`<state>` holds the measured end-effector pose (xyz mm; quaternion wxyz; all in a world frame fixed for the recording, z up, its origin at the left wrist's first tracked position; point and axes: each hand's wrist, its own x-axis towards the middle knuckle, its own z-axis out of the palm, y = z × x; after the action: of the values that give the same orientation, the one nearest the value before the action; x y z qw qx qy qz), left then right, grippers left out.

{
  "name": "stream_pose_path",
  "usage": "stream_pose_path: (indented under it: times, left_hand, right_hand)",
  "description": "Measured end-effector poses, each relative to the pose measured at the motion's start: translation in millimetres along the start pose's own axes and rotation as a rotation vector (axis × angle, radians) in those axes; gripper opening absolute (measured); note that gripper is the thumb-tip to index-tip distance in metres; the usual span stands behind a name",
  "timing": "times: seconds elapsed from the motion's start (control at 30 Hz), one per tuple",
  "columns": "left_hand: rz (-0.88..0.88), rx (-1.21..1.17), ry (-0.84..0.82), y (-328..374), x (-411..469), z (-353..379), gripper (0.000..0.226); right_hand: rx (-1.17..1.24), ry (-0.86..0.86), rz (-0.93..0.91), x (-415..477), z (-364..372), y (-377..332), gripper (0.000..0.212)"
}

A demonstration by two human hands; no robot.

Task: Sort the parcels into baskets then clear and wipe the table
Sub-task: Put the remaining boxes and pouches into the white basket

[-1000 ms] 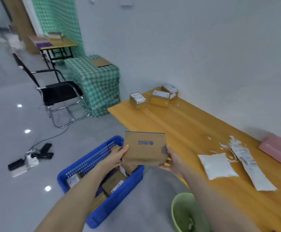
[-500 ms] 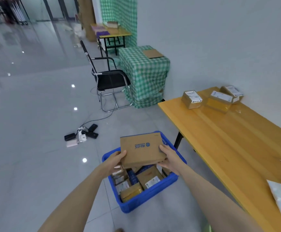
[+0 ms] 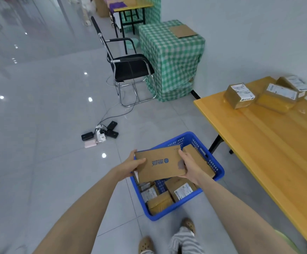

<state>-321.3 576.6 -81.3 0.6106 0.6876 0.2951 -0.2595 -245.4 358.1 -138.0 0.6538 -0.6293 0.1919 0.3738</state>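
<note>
Here the left hand [image 3: 132,165] grips the left short edge of a flat brown cardboard parcel with blue print on its top face [image 3: 160,163]. The thumb lies over the top and the fingers are hidden underneath. The parcel is held face up and roughly level, with its long axis running from about 8 o'clock to 2 o'clock across the person's front. The right hand [image 3: 189,167] clasps the opposite short edge in the same way, closed around the near right corner. Both hands are equally engaged, one at each end, and neither is free.

The relation that matters is vertical: the parcel hangs directly above the blue slotted plastic basket [image 3: 167,211], which stands on the floor at 12 o'clock just ahead of the person's feet. The basket's long side runs much the same way as the parcel, so by the look of it no turning is needed, only a lowering and a release. The parcel covers the far half of the basket. The near half shows several brown labelled parcels [image 3: 180,190] already lying inside, so it would probably come to rest on top of those, perhaps tilted.

Further right, at 2 o'clock, stands the yellow wooden table [image 3: 268,143]. Three taped brown parcels with white labels [image 3: 239,96] sit clustered at its far end, touching one another and well apart from the hands. The right hand is the nearer one to them, and the sorting is judged unfinished.
</note>
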Motion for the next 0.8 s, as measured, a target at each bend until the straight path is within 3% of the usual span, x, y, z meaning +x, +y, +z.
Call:
stream_pose_path:
  times: [0.17, 0.33, 0.6, 0.8]
  left_hand:
    - [-0.064, -0.012, 0.039, 14.4, 49.4, 9.8, 0.058]
    - [-0.169, 0.047, 0.025, 25.6, 93.6, 21.7, 0.061]
    - [-0.212, 0.100, 0.007, 45.1, 149.5, 1.3, 0.051]
    - [-0.280, 0.248, -0.077, 28.3, 198.5, -20.1, 0.034]
  right_hand:
    - [-0.111, 0.006, 0.047, 42.8, -19.1, -23.4, 0.025]
    - [-0.250, -0.046, 0.150, 81.5, -47.9, -42.2, 0.053]
    - [-0.255, -0.058, 0.146, 135.6, -35.2, -61.5, 0.039]
    - [-0.321, 0.028, 0.134, 174.9, -12.4, -27.6, 0.046]
